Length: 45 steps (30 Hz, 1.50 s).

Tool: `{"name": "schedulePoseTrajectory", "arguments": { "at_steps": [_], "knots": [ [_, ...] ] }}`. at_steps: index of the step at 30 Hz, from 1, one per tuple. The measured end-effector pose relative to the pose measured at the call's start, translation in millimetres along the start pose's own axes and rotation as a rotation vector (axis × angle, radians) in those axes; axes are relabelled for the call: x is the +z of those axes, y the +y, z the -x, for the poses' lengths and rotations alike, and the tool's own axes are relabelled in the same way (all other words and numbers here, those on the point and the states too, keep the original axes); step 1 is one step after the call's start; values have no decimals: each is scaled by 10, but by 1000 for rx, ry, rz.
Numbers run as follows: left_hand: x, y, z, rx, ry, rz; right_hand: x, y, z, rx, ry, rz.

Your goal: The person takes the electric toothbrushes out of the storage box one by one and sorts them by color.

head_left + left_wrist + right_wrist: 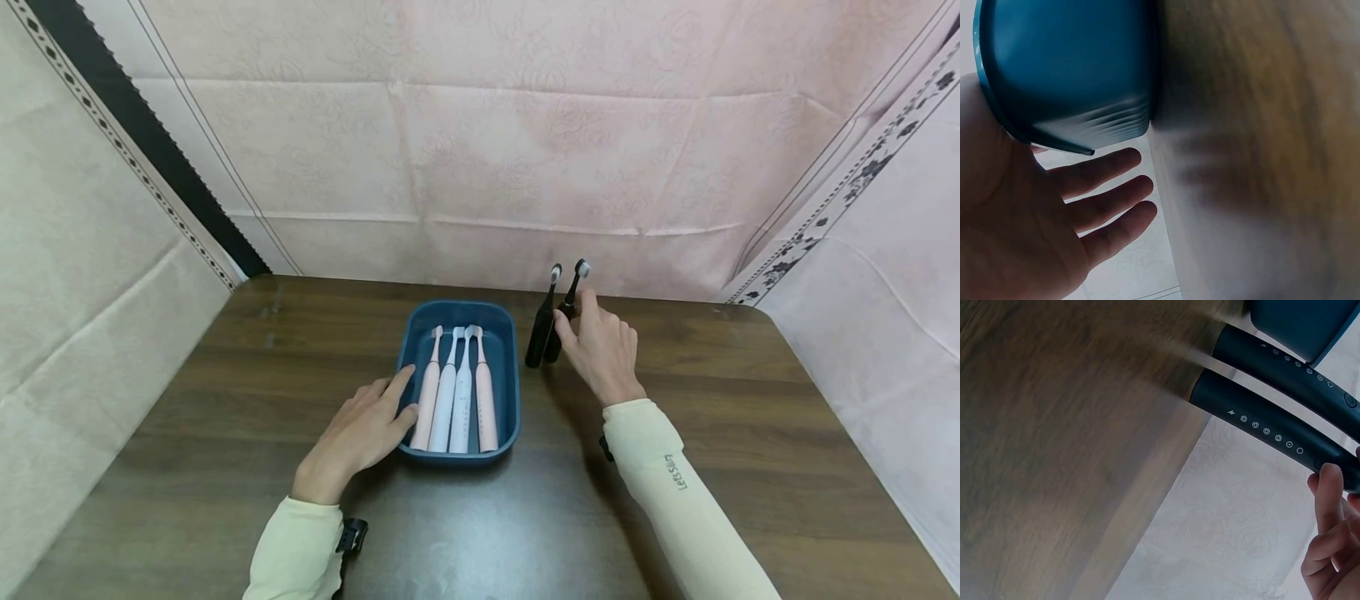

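My left hand (363,429) rests at the left rim of a dark blue plastic bin (491,313); in the left wrist view three fingers (1113,234) stretch out loosely beside its outer wall. Two pink electric toothbrushes (486,404) and two white ones (462,400) lie side by side in it, heads away from me. To the right of the bin, two black electric toothbrushes stand upright. My right hand (606,350) pinches the right black toothbrush (1260,422) high on its handle, between thumb and fingers. Close on its left is the other black toothbrush (541,329).
The brown wooden table (465,533) ends just behind the bin and the black toothbrushes. Pale patterned cloth (480,158) hangs along that far edge, with more cloth (892,333) at both sides.
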<state>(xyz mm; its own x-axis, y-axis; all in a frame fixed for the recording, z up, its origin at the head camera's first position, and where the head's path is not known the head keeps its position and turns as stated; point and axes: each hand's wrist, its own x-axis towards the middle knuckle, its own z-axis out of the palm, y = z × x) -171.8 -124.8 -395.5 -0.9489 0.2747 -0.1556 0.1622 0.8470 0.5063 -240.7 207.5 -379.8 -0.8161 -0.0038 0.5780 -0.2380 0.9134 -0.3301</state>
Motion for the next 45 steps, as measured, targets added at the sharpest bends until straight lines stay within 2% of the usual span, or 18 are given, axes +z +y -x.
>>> {"name": "schedulePoseTrajectory", "arguments": {
  "at_steps": [10, 18, 28, 36, 45],
  "knots": [
    [4, 4, -7, -1, -1, -3, -20, 2, 41, 4, -5, -7],
    [10, -7, -7, 0, -4, -10, -94, -27, 129, 36, -27, -32],
    [1, -4, -3, 15, -7, 4, -293, -106, 289, 6, 30, -29],
    [-15, -41, 22, 13, -3, 5, -377, -130, 427, 18, 28, -50],
    [1, -13, -7, 18, -12, 1, -546, -148, 536, -30, 76, -54]
  ]
}}
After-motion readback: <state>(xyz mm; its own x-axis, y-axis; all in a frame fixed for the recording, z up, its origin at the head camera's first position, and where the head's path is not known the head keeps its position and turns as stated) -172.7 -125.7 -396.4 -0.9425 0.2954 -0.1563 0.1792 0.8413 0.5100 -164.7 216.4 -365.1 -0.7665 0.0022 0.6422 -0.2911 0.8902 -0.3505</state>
